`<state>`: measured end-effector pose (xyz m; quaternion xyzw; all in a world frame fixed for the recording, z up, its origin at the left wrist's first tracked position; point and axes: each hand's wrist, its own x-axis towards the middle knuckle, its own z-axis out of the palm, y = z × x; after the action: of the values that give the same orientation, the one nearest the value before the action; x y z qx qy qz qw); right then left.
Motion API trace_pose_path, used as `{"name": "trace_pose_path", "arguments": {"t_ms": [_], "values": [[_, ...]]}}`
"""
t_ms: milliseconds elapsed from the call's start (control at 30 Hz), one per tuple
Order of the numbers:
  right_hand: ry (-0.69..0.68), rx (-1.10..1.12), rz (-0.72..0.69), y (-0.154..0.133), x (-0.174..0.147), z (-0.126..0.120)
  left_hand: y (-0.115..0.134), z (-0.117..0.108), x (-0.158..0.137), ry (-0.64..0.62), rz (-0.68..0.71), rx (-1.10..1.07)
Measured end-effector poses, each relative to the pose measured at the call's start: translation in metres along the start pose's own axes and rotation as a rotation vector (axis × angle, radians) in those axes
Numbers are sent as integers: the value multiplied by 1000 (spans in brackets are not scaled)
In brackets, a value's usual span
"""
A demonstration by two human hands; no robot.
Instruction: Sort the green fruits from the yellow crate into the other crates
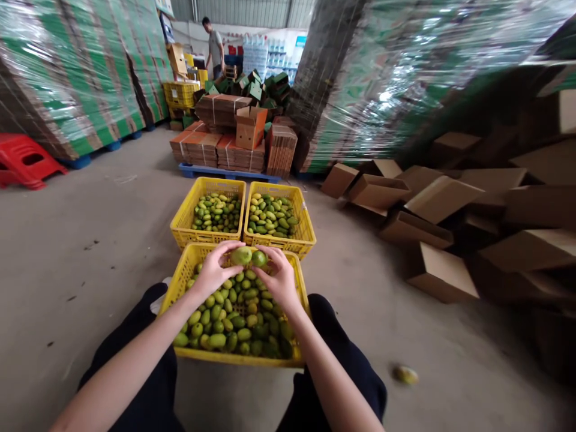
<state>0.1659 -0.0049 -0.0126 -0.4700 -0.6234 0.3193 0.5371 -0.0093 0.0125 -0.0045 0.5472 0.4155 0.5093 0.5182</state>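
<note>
Between the thumb and fingers of my left hand [218,269] is a pale green mango [242,257]. My right hand [279,277] grips another, darker and rounder-looking green mango [259,258], right beside the first. Both hands are over the far part of a yellow plastic crate [238,358], which stands between my knees. Many green and yellowish mangoes [218,327] lie loose in it. Just beyond, two more yellow crates stand side by side, the left one [180,225] and the right one [306,225], each partly filled with similar mangoes.
A blue pallet [229,174] bears bundled flat cartons [195,147] behind the crates. Open cardboard boxes [445,270] are heaped at right. One yellowish fruit [406,375] lies on the floor. A red stool [29,159] and wrapped stacks [81,72] stand left. A person [215,48] stands far back.
</note>
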Motion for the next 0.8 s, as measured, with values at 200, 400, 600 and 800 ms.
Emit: {"name": "trace_pose_path", "arguments": {"t_ms": [200,400,600,800], "values": [[28,282,180,0,-8,17,-2,0,1,31,-251,-238],[14,508,426,3,-1,14,-2,-1,8,71,-609,-615],[-16,659,541,4,-1,15,-6,-3,9,55,-639,-628],[55,600,389,2,-1,11,-3,-4,4,-129,-306,-377]]}}
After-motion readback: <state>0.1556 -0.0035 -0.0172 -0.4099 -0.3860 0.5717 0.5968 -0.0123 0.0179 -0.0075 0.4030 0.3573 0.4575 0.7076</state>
